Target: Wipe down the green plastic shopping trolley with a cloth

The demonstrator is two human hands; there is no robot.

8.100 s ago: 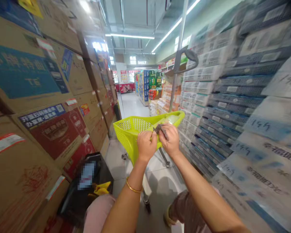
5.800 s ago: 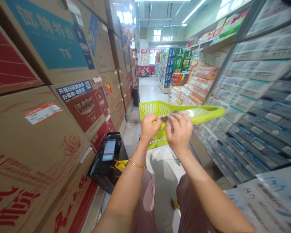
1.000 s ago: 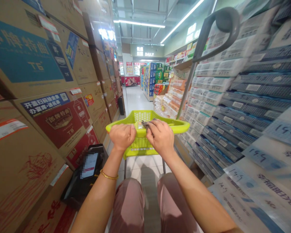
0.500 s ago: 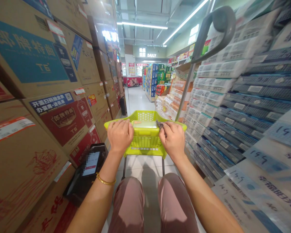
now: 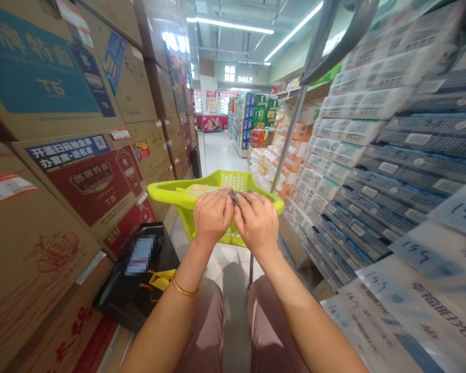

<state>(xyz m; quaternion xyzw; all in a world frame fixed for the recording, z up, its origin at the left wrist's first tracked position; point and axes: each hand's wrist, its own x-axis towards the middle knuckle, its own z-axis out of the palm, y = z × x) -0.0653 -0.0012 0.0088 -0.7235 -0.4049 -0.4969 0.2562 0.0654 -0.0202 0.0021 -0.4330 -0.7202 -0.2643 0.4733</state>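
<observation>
My left hand and my right hand are side by side in front of a lime-green shopping cart. Fingers on both hands are closed around a small crumpled grey cloth, which shows between the thumbs and over the right fingers. The cart's handle bar is mostly hidden behind the hands, so whether they also rest on it cannot be told. A pale panel shows on the handle left of my left hand. The cart is angled, its left side swung out.
Stacked liquor cartons wall the left side. Beside them is a black box with a blurred screen and a yellow item. Packaged tissue stacks line the right. A metal pole stands beyond the cart. A tiled aisle runs ahead.
My left hand has moved right, from the left of the handle to beside my right hand, at the grey cloth. My right hand has shifted left. The cart has turned askew.
</observation>
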